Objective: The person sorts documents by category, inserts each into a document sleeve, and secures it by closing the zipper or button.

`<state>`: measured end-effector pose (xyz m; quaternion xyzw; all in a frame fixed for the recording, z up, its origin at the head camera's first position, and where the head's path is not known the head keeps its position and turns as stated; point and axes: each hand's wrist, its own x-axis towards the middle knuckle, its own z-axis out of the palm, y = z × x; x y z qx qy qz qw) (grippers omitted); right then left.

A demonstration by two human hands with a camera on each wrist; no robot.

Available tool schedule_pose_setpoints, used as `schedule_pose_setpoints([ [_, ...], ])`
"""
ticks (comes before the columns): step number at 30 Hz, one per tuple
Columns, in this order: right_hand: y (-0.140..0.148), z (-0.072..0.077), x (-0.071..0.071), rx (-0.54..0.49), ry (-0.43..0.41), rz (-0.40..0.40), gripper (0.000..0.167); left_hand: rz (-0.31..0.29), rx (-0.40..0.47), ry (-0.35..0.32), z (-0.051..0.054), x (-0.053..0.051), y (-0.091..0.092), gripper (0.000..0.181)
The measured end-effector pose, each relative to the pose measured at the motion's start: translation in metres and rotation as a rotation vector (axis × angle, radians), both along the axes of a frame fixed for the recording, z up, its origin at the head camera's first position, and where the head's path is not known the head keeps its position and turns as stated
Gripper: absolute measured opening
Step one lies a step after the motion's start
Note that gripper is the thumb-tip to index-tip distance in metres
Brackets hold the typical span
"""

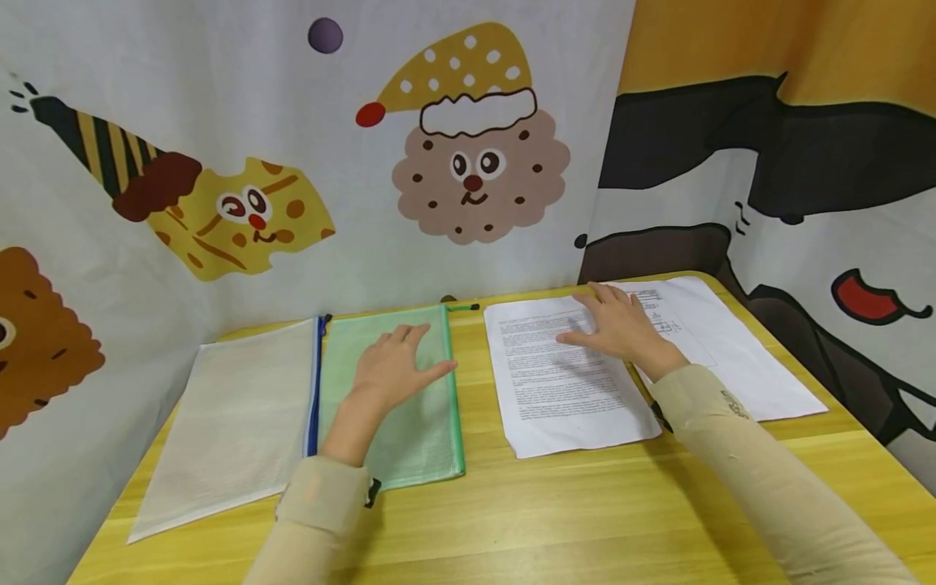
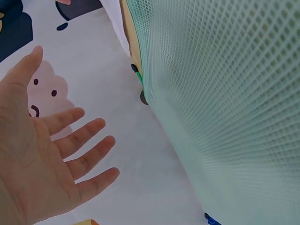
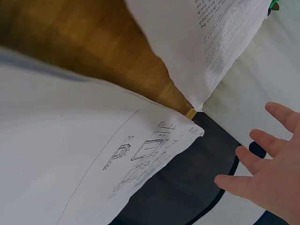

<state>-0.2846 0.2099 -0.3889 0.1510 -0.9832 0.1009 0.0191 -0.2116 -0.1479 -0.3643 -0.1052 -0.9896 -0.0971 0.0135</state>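
Note:
In the head view my left hand point(image 1: 392, 370) hovers over a green mesh zip folder point(image 1: 427, 422), fingers spread and holding nothing. The left wrist view shows the palm of that hand point(image 2: 44, 154) beside the green mesh point(image 2: 225, 93). My right hand point(image 1: 617, 321), fingers apart, is above the upper part of a printed text sheet point(image 1: 563, 390), near a second sheet with line drawings point(image 1: 731, 349). The right wrist view has the hand point(image 3: 272, 168) empty, with the drawing sheet point(image 3: 70, 140) and the text sheet point(image 3: 183, 47) lying apart at an angle.
A whitish zip folder point(image 1: 234, 414) with a blue edge lies left of the green one. Beneath everything is a yellow wood-grain table point(image 1: 526, 512). A curtain with cartoon prints point(image 1: 351, 244) hangs behind the table's back edge and along its sides.

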Motion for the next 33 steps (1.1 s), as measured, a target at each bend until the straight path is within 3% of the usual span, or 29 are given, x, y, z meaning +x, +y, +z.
schedule_pose_setpoints([
  [6,0.003,0.000,0.001,0.004,-0.005,-0.013,0.098,0.033,0.073,-0.048,-0.001,0.004,0.001,0.085],
  [11,0.006,0.000,0.002,-0.006,-0.014,-0.022,0.098,0.072,0.197,-0.119,-0.001,0.006,0.002,0.081],
  [22,0.010,-0.004,0.002,0.017,0.002,-0.010,0.097,0.026,0.518,-0.263,-0.005,0.008,0.002,0.071],
  [33,0.012,-0.006,0.003,-0.001,-0.009,-0.008,0.096,0.010,0.636,-0.382,-0.009,0.014,0.004,0.066],
])
